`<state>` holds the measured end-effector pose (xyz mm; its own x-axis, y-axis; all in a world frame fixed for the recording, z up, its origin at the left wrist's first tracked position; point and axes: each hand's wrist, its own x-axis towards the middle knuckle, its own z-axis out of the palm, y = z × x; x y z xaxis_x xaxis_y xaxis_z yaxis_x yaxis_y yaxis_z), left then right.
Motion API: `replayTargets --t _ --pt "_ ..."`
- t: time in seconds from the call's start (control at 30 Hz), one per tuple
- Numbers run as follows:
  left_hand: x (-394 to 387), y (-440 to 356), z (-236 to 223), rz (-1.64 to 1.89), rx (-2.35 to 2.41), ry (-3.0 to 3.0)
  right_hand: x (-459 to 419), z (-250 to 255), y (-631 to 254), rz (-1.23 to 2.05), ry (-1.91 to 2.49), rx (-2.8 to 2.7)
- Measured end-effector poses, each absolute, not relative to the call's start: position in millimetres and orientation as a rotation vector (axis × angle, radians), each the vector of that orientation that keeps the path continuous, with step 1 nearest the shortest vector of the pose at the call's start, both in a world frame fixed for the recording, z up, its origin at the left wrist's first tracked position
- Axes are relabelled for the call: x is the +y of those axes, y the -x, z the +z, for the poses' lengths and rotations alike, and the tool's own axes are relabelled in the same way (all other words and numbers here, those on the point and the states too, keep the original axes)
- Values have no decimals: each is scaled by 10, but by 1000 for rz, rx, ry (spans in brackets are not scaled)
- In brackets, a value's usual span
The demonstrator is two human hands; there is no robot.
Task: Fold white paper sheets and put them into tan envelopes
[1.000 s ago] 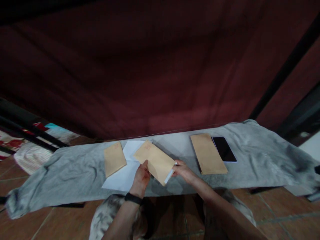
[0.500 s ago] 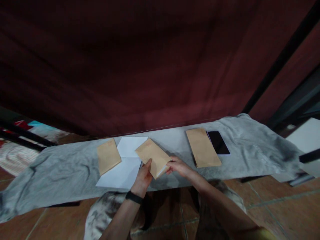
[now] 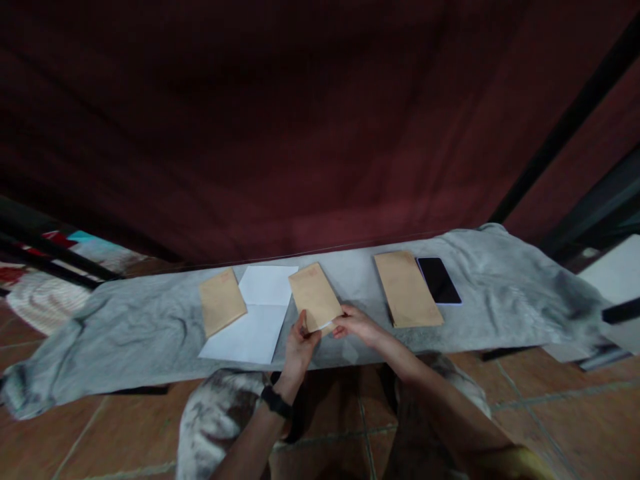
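My left hand (image 3: 301,347) and my right hand (image 3: 354,325) both pinch the near end of a brown envelope (image 3: 313,295), which is held just above a grey cloth (image 3: 125,333). A strip of white paper shows at the envelope's near edge, between my fingers. Left of it a white sheet (image 3: 255,313) lies flat, with a smaller brown envelope (image 3: 220,301) overlapping its left side.
A stack of larger brown envelopes (image 3: 407,289) lies to the right on the cloth, with a dark phone (image 3: 439,281) beside it. A dark red curtain (image 3: 280,133) hangs behind. Tiled floor (image 3: 550,413) lies below, my knees under the cloth's edge.
The envelope has turned from lying slantwise to pointing away from me, and the white paper now shows less at its near end. Both hands moved closer together.
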<state>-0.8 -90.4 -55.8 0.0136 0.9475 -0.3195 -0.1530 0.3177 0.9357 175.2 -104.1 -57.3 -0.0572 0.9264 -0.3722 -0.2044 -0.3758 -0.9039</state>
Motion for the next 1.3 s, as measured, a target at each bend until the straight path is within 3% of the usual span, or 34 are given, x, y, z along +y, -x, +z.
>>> replayTargets --t 0.3,0.53,0.73,0.93,1.3 --pt "-888 120 -669 1037 1367 -1086 -1037 -567 -1938 1495 1442 -1093" --pt "-912 265 -578 824 1588 -1952 -1014 -612 -2019 1144 1653 -1350" --pt "-545 -96 -512 776 1369 -2446 -1051 -599 -1964 924 1821 -1575" --pt "-54 -372 -640 275 1424 -2773 -1091 -542 -1960 805 1923 -1771" --pt "-425 -235 -808 317 1007 -2919 -975 -524 -1926 509 1888 -1821"
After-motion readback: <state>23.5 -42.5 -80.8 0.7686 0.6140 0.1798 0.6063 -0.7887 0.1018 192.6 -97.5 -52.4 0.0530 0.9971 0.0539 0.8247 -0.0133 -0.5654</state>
